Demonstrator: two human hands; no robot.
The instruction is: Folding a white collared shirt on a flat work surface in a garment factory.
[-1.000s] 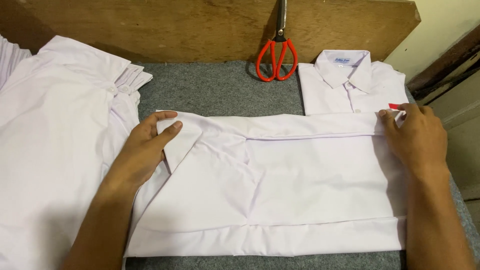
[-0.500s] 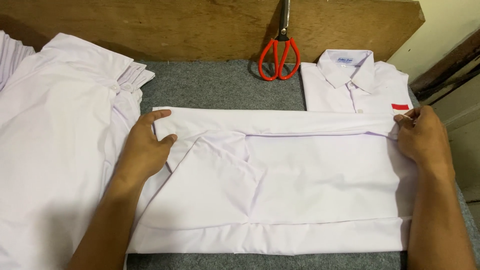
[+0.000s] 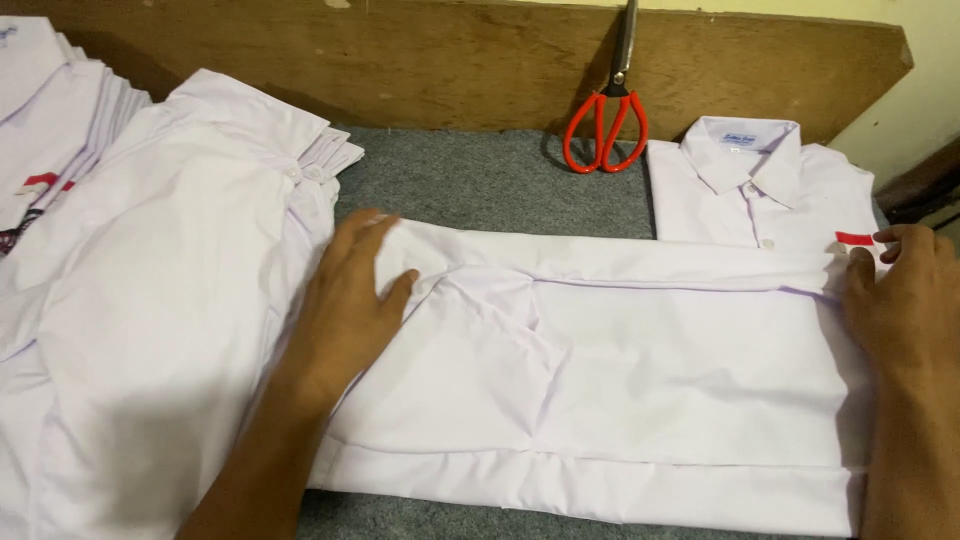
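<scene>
A white shirt [image 3: 620, 370] lies spread across the grey felt table [image 3: 480, 185], folded into a long band with one sleeve flap turned over. My left hand [image 3: 345, 300] presses flat on the shirt's left end, fingers on the folded flap. At the shirt's right end my right hand [image 3: 900, 300] lies flat on the cloth, fingertips near a small red patch [image 3: 852, 239].
A folded white shirt with collar [image 3: 745, 185] lies at the back right. Red-handled scissors [image 3: 606, 125] lean against the wooden board [image 3: 450, 60]. A pile of white shirts [image 3: 150, 300] covers the left side, with another stack [image 3: 45, 120] at far left.
Both hands have slid the shirt's upper fold a little toward the back and pressed it flat. The left hand's fingers now lie flatter on the flap.
</scene>
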